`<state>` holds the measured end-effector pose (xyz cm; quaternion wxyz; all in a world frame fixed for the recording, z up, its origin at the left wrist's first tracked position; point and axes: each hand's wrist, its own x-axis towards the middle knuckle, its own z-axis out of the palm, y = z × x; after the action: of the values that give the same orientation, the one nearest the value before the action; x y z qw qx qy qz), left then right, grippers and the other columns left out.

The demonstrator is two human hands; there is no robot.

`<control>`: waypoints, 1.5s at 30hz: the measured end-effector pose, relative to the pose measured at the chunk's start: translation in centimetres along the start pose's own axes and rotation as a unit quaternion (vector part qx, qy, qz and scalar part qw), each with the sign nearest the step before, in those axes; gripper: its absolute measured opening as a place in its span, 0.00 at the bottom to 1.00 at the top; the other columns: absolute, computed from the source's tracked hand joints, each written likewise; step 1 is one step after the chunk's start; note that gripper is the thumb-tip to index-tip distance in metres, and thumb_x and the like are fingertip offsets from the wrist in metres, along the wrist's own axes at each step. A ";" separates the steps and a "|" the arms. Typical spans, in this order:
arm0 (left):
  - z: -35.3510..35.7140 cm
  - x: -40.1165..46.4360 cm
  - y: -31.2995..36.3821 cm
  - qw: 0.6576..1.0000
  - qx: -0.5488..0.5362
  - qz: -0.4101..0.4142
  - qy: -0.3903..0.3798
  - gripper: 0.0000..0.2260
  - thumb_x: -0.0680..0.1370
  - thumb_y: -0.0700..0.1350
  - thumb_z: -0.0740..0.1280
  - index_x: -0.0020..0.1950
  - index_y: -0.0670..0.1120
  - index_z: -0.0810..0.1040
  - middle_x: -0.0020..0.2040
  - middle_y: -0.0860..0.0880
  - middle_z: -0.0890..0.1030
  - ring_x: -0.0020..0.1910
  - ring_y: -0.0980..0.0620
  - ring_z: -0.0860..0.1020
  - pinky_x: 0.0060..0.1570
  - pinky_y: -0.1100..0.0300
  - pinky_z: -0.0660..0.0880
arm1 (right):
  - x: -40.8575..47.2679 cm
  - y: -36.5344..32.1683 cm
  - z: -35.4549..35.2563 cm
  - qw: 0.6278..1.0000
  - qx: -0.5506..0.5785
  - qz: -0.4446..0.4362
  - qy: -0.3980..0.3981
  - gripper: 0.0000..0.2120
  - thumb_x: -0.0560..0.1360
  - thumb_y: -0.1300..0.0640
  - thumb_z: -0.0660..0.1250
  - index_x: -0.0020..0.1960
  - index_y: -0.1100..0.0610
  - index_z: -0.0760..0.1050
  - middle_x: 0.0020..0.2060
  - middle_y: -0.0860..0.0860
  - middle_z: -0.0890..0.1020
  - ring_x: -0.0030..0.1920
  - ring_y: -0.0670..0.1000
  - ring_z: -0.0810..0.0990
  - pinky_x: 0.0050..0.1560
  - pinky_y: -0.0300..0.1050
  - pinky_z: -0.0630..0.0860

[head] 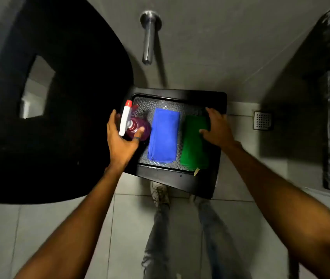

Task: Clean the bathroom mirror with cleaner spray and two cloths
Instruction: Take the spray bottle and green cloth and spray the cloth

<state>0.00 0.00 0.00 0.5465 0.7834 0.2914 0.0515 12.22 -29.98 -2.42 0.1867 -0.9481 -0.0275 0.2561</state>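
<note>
A black stool (pixel 180 179) with a patterned metal top stands in front of me. On it stands a spray bottle (pixel 134 125) with purple liquid, a white trigger head and a red nozzle. A folded blue cloth (pixel 163 135) lies in the middle and a folded green cloth (pixel 193 143) on the right. My left hand (pixel 119 137) wraps its fingers and thumb around the spray bottle. My right hand (pixel 215 127) rests with spread fingers on the green cloth's right side and the stool's right rim.
A large black basin or counter (pixel 49 117) fills the left side. A metal spout (pixel 149 37) sticks out of the grey wall above the stool. A floor drain (pixel 262 120) lies at the right, a dark cabinet (pixel 321 107) beyond it. My legs and shoes stand on grey tiles below.
</note>
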 end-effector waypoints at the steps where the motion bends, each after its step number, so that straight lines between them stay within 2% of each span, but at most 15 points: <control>1: 0.3 1.0 -0.6 1.000 -0.005 0.010 -0.010 0.42 0.68 0.56 0.79 0.78 0.54 0.64 0.76 0.54 0.72 0.74 0.52 0.73 0.74 0.47 0.71 | 1.3 0.4 0.2 0.999 -0.026 0.003 -0.022 0.46 0.69 0.52 0.76 0.80 0.58 0.56 0.76 0.60 0.64 0.74 0.65 0.64 0.74 0.57 0.63; 4: 0.5 2.8 -0.7 0.998 0.007 0.016 -0.065 0.38 0.65 0.65 0.79 0.72 0.59 0.71 0.64 0.61 0.81 0.62 0.60 0.81 0.65 0.53 0.79 | 3.7 0.9 -0.5 0.994 -0.014 0.071 -0.083 0.48 0.62 0.52 0.82 0.75 0.61 0.63 0.69 0.63 0.71 0.69 0.64 0.72 0.67 0.55 0.73; 6: 0.7 3.5 -0.6 0.997 0.018 0.029 -0.070 0.37 0.65 0.65 0.79 0.71 0.61 0.71 0.58 0.63 0.82 0.58 0.60 0.82 0.63 0.56 0.80 | 4.6 1.2 -0.5 0.992 0.006 0.094 -0.082 0.36 0.59 0.52 0.84 0.62 0.62 0.76 0.61 0.60 0.80 0.61 0.59 0.79 0.57 0.46 0.76; 8: 0.5 4.3 -0.4 0.992 0.022 0.085 -0.092 0.37 0.70 0.60 0.78 0.75 0.62 0.66 0.55 0.59 0.81 0.58 0.53 0.82 0.63 0.56 0.78 | 4.3 1.2 -0.6 0.992 0.037 0.099 -0.071 0.21 0.59 0.51 0.84 0.45 0.59 0.80 0.48 0.56 0.84 0.51 0.55 0.83 0.46 0.41 0.74; 11: 0.3 5.4 -0.5 0.980 0.025 0.133 -0.143 0.32 0.76 0.47 0.74 0.76 0.62 0.65 0.61 0.59 0.78 0.63 0.48 0.79 0.67 0.53 0.74 | 2.9 1.1 -0.2 0.977 0.198 0.041 -0.066 0.13 0.65 0.59 0.81 0.44 0.60 0.80 0.42 0.54 0.81 0.44 0.52 0.80 0.45 0.41 0.74; 13: 0.2 5.7 -0.8 0.976 0.028 0.132 -0.170 0.28 0.77 0.43 0.69 0.75 0.57 0.67 0.70 0.57 0.77 0.71 0.48 0.75 0.74 0.57 0.69 | 0.9 0.5 0.0 0.915 0.386 0.038 -0.112 0.11 0.72 0.66 0.73 0.53 0.66 0.80 0.44 0.56 0.83 0.44 0.53 0.82 0.48 0.42 0.78; 17: -0.3 4.7 1.1 0.981 0.028 0.127 -0.142 0.24 0.74 0.41 0.68 0.68 0.58 0.74 0.65 0.68 0.80 0.68 0.54 0.78 0.73 0.53 0.71 | -2.2 -0.4 -0.3 0.706 0.662 0.144 -0.209 0.15 0.73 0.63 0.63 0.59 0.62 0.79 0.44 0.55 0.87 0.44 0.53 0.86 0.55 0.48 0.81; 20: -0.7 2.9 5.6 0.991 -0.015 0.102 -0.091 0.27 0.72 0.36 0.69 0.58 0.68 0.79 0.62 0.59 0.82 0.55 0.51 0.83 0.61 0.53 0.81 | -4.4 -1.5 -3.2 0.629 0.731 0.159 -0.211 0.15 0.69 0.59 0.66 0.54 0.60 0.84 0.49 0.56 0.87 0.49 0.54 0.87 0.60 0.51 0.79; 23: -2.0 0.9 11.5 0.992 -0.030 0.103 -0.070 0.16 0.71 0.47 0.73 0.49 0.69 0.79 0.46 0.63 0.83 0.44 0.58 0.81 0.53 0.54 0.81 | -6.2 -3.9 -9.2 0.585 0.778 0.127 -0.191 0.15 0.71 0.56 0.65 0.51 0.59 0.86 0.51 0.56 0.87 0.52 0.55 0.86 0.57 0.52 0.81; 25: -3.1 -0.1 17.2 0.992 -0.053 0.100 -0.056 0.10 0.70 0.56 0.73 0.48 0.62 0.77 0.38 0.60 0.80 0.37 0.58 0.77 0.46 0.57 0.78 | -7.4 -6.5 -15.3 0.581 0.791 0.082 -0.171 0.17 0.73 0.54 0.62 0.55 0.59 0.84 0.54 0.58 0.86 0.55 0.56 0.85 0.56 0.54 0.82; 29: -4.5 -1.0 29.2 0.982 -0.110 0.135 -0.067 0.22 0.71 0.58 0.73 0.50 0.42 0.72 0.41 0.38 0.73 0.41 0.40 0.75 0.51 0.35 0.76 | -10.5 -11.8 -29.1 0.594 0.794 -0.022 -0.123 0.18 0.79 0.52 0.60 0.63 0.59 0.79 0.60 0.59 0.83 0.63 0.59 0.81 0.63 0.60 0.77; 32: -5.0 -1.2 38.7 0.973 -0.132 0.167 -0.093 0.20 0.69 0.52 0.74 0.54 0.47 0.69 0.47 0.42 0.73 0.46 0.45 0.75 0.57 0.36 0.76 | -13.3 -15.5 -39.9 0.614 0.782 -0.082 -0.072 0.18 0.79 0.51 0.63 0.63 0.59 0.78 0.59 0.59 0.84 0.62 0.58 0.82 0.59 0.60 0.79; 37: -7.0 -2.7 53.4 0.924 -0.218 0.294 -0.109 0.36 0.63 0.42 0.73 0.71 0.52 0.70 0.68 0.37 0.77 0.65 0.29 0.76 0.67 0.34 0.73 | -19.3 -20.6 -55.6 0.631 0.753 -0.188 -0.010 0.17 0.81 0.49 0.59 0.62 0.58 0.78 0.54 0.59 0.86 0.55 0.58 0.85 0.55 0.61 0.78; 40: -9.0 -3.9 59.8 0.868 -0.264 0.401 -0.129 0.35 0.64 0.44 0.72 0.68 0.69 0.75 0.64 0.47 0.84 0.49 0.33 0.83 0.53 0.41 0.81 | -22.4 -22.3 -62.0 0.637 0.739 -0.219 0.019 0.17 0.81 0.50 0.59 0.61 0.59 0.78 0.51 0.59 0.87 0.50 0.58 0.87 0.54 0.62 0.76; 45: -11.0 -5.6 69.5 0.815 -0.301 0.423 -0.257 0.26 0.69 0.56 0.79 0.66 0.66 0.79 0.57 0.43 0.87 0.42 0.45 0.84 0.35 0.53 0.82 | -26.5 -24.5 -70.5 0.666 0.702 -0.248 0.043 0.18 0.80 0.48 0.61 0.59 0.59 0.79 0.50 0.61 0.86 0.49 0.60 0.86 0.52 0.62 0.76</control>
<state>18.80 -9.97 67.33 0.7349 0.6102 -0.2493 0.1595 25.24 -35.16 75.56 0.8549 -0.5043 -0.0655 0.1030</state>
